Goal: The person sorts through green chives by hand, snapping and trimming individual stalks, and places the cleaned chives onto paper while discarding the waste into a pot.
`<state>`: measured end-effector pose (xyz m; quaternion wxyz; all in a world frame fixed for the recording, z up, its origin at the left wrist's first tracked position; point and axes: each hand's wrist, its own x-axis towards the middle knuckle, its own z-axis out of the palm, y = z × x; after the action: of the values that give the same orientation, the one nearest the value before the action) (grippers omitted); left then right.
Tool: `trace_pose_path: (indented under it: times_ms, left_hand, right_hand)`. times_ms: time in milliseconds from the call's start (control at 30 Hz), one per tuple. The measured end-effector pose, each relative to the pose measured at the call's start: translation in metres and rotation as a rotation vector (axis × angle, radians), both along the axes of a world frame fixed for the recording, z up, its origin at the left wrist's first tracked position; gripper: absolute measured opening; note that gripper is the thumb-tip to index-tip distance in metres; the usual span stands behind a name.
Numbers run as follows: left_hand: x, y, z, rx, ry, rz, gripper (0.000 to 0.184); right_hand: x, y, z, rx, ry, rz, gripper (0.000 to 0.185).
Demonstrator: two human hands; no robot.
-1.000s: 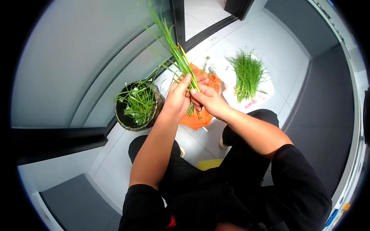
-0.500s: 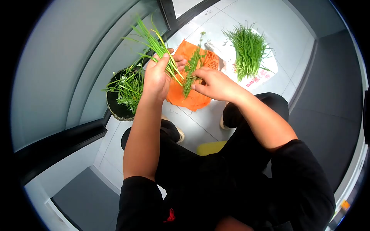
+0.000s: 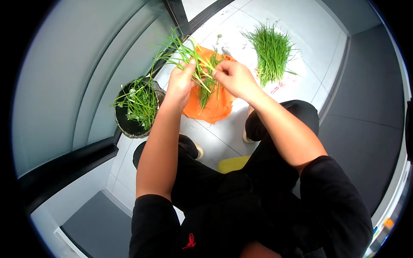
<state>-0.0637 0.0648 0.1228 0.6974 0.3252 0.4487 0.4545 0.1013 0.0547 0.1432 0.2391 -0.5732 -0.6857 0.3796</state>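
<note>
My left hand [image 3: 180, 84] is wrapped round a small bunch of chives [image 3: 184, 52], whose leaves fan out to the upper left. Just right of it, my right hand [image 3: 236, 79] pinches a yellowed chive stalk [image 3: 207, 63] at the edge of that bunch; its fingertips are partly hidden. Under both hands an orange plastic bag [image 3: 217, 109] is spread on the floor, with a loose heap of green stems [image 3: 206, 99] on top. A thick bunch of chives [image 3: 270, 53] lies at the upper right on a white printed bag [image 3: 286, 81].
On the left stands a dark round bin [image 3: 124, 127] with green stems and white flower heads [image 3: 141, 103] in it. Grey floor tiles [image 3: 211, 139] surround the bags. A frosted panel [image 3: 60, 86] closes off the left. A yellow-green object [image 3: 232, 164] shows between my legs.
My right hand has left the heap on the orange bag and moved up to the bunch, pinching a yellowed stalk. My left hand still holds the chives, turned slightly right.
</note>
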Motion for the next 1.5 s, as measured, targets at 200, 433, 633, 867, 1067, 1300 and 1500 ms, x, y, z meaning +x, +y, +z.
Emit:
trace_pose_path:
  times_ms: [200, 433, 633, 867, 1067, 1300, 1500]
  left_hand:
    - [0.002, 0.003, -0.039, 0.034, 0.192, -0.093, 0.023]
    - [-0.009, 0.008, -0.081, -0.032, 0.57, -0.172, 0.026]
    - [-0.015, 0.004, -0.086, 0.05, 0.978, -0.226, 0.037]
    - [-0.008, -0.006, -0.038, 0.255, 1.764, -0.181, 0.063]
    - [0.011, -0.005, 0.017, 0.314, 1.259, -0.41, 0.04]
    - [0.006, -0.012, 0.035, 0.195, -0.127, 0.167, 0.022]
    - [0.003, -0.019, 0.033, 0.221, 0.104, 0.104, 0.018]
  right_hand:
    - [0.016, 0.015, -0.004, 0.059, 0.233, -0.254, 0.022]
    - [0.033, 0.021, 0.031, 0.32, 0.228, -0.416, 0.019]
    - [0.052, 0.028, 0.042, 0.388, 0.551, -0.509, 0.016]
    - [0.056, 0.024, 0.045, 0.248, 0.637, -0.471, 0.014]
    - [0.02, 0.004, 0.032, -0.038, 0.818, -0.286, 0.013]
    - [-0.02, -0.023, 0.006, -0.054, 0.588, -0.142, 0.014]
    - [-0.022, -0.012, 0.008, 0.015, 0.521, -0.093, 0.02]
